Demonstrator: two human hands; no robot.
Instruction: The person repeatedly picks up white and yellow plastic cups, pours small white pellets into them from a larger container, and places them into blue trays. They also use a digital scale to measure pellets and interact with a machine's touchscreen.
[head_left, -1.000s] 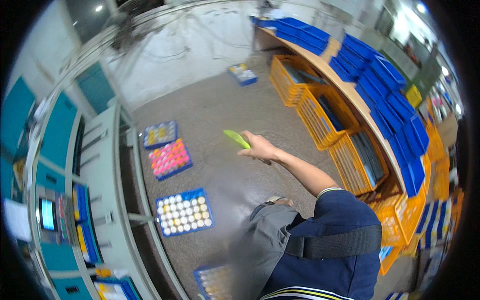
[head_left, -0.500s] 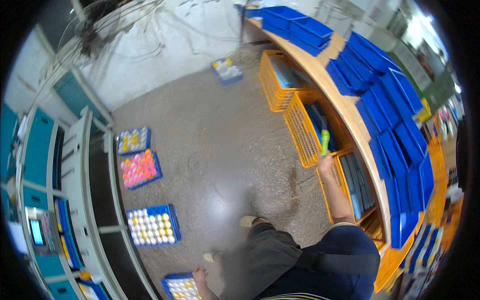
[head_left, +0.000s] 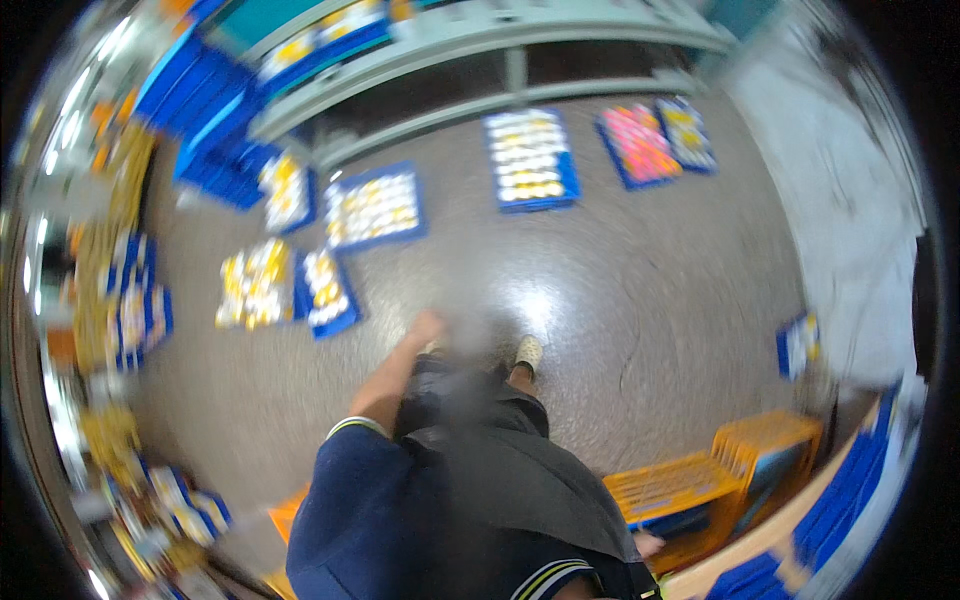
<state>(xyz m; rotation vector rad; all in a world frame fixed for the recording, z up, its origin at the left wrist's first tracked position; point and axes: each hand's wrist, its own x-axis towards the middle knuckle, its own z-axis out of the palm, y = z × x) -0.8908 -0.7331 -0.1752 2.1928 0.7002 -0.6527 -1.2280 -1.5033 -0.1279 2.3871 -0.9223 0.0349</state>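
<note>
My left hand [head_left: 428, 326] hangs over the floor in front of my dark apron [head_left: 490, 455], above my shoes. Motion smears its fingers, and I see no thing in it. Low on the right, my right hand [head_left: 648, 545] shows only in part beside the apron, next to an orange crate [head_left: 675, 485]; its fingers are hidden or blurred. Nearest my left hand on the floor lies a small blue tray [head_left: 343, 318] of white and yellow round pieces. Close by is another cluster of white and yellow round pieces [head_left: 256, 285].
Further blue trays of round pieces line the machine frame [head_left: 515, 75]; one holds pink and orange pieces [head_left: 638, 145]. Stacked blue bins [head_left: 215, 150] stand far left. A lone tray [head_left: 798, 345] sits by the white wall [head_left: 810, 180]. The wooden bench edge [head_left: 780, 535] runs at lower right.
My view has swung left, toward the machine and floor trays. My right hand, earlier holding a green-handled tool over an orange crate, is now low by the apron; the tool is not clearly visible.
</note>
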